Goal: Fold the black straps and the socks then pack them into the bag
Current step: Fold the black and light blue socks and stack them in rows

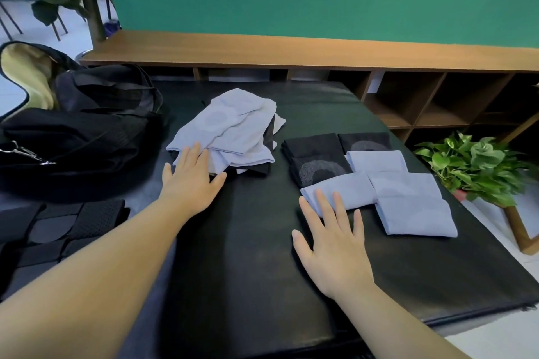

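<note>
A loose pile of light blue socks lies at the middle of the black table, with dark socks under it. My left hand lies flat, fingers straight, its fingertips on the pile's near edge. To the right sit folded socks: two black ones and several light blue ones. My right hand is spread flat, fingertips touching the nearest folded blue sock. The open black bag stands at the left. Folded black straps lie in front of it.
A wooden shelf unit runs behind the table under a green wall. A potted green plant stands on a wooden stand off the table's right edge. Another plant's trunk rises at the back left.
</note>
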Motion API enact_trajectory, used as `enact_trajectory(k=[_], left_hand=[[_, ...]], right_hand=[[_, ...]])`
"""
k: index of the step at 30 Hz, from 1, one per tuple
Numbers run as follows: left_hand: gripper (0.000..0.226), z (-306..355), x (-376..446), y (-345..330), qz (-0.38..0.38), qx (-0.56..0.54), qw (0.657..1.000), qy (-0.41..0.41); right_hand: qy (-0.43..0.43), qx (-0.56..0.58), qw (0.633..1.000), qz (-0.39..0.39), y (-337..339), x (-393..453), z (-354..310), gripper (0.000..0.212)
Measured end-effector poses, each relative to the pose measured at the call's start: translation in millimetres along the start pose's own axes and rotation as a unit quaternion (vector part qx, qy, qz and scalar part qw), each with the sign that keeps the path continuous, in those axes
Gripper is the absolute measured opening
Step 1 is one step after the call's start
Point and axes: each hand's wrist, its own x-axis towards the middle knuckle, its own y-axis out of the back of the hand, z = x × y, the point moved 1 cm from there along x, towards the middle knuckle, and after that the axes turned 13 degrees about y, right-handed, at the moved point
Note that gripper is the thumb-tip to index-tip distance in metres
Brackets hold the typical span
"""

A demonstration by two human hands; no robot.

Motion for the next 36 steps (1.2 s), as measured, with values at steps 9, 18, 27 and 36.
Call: enact_trajectory(k=[9,18,27,36], left_hand=[[0.06,-12,-19,1,0.125,-0.041,0.99,-0.047],[0.048,-40,-82,-14,0.198,-0.033,0.963,-0.18],[0.077,-44,-137,-16,0.191,-0.048,0.936,-0.293],[0.05,-59,-151,-11,0.048,-0.043,0.997,-0.042]], right_hand=[[-0.005,0.001,1.0,-0.007,2,-1,-1,0.082],[-0.002,0.01,1.0,0.025,6,-3,-4,0.079],[0.013,0.001,0.992,0.125,1,-7,-5,0.059],[0.064,-0.028,0.993,0.099,5,-20,-15,0.053]])
